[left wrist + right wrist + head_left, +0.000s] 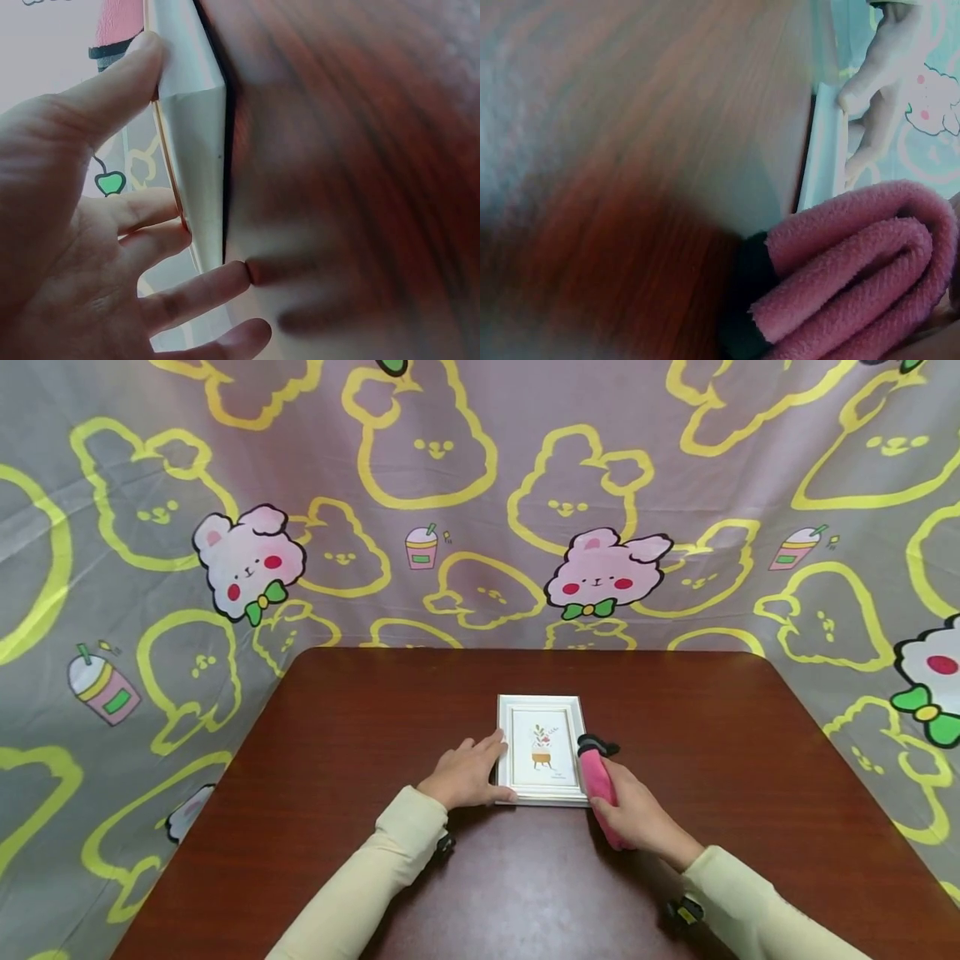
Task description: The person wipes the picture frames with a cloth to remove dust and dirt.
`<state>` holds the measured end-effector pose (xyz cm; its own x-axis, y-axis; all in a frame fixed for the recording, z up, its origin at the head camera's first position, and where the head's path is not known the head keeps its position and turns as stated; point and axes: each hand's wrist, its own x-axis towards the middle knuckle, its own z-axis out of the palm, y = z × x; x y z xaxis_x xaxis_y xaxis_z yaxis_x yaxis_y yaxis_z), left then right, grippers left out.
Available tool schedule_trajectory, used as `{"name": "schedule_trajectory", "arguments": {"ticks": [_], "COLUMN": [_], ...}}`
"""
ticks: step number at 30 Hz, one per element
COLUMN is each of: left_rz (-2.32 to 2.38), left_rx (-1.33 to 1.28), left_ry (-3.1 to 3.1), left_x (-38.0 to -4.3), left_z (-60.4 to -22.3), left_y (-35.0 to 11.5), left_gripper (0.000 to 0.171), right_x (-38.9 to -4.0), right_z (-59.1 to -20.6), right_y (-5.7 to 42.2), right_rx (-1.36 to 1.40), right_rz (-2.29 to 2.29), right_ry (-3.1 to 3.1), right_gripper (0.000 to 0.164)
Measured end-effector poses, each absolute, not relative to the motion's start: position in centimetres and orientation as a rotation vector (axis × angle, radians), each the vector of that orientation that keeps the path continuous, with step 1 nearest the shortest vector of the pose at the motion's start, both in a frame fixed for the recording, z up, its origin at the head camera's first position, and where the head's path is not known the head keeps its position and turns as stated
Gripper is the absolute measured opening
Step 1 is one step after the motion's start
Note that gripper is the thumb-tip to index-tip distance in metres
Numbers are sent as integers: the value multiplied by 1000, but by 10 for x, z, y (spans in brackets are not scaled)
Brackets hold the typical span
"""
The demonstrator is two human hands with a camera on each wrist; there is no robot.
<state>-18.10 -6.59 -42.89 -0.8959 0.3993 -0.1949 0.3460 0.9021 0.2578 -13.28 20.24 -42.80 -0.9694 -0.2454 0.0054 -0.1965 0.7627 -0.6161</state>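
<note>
A white picture frame [543,700] lies flat on the table, face up, with a potted plant drawing inside. My left hand [467,772] rests at its near left corner, the thumb on the near edge and the spread, fairly straight fingers along the left side. In the left wrist view the thumb and two fingers touch the rim of the frame [196,142]. My right hand [641,810] grips a folded pink cloth [597,777] with a dark border, held at the frame's right side. The right wrist view shows the fuzzy layers of the cloth [855,262].
The dark brown wooden table [375,710] has rounded far corners. A patterned curtain [480,485] with cartoon bunnies and yellow outlines hangs behind it and on both sides.
</note>
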Motion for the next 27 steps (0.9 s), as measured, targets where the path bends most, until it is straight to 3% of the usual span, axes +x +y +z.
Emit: {"name": "schedule_trajectory", "arguments": {"ticks": [11,21,27], "left_rz": [320,323,294], "left_rx": [564,533,539], "left_ry": [2802,2804,2818], "left_x": [-183,-182,-183], "left_z": [-428,-428,-427], "left_y": [-66,-67,-63], "left_gripper": [88,87,87], "right_x": [-154,-238,-282], "right_z": [-429,-432,-428], "right_y": [204,199,203], "right_rx": [-335,-277,-219], "right_rz": [-1048,-1096,-957], "right_ry": [2800,2648,2666], "right_gripper": [60,50,58]}}
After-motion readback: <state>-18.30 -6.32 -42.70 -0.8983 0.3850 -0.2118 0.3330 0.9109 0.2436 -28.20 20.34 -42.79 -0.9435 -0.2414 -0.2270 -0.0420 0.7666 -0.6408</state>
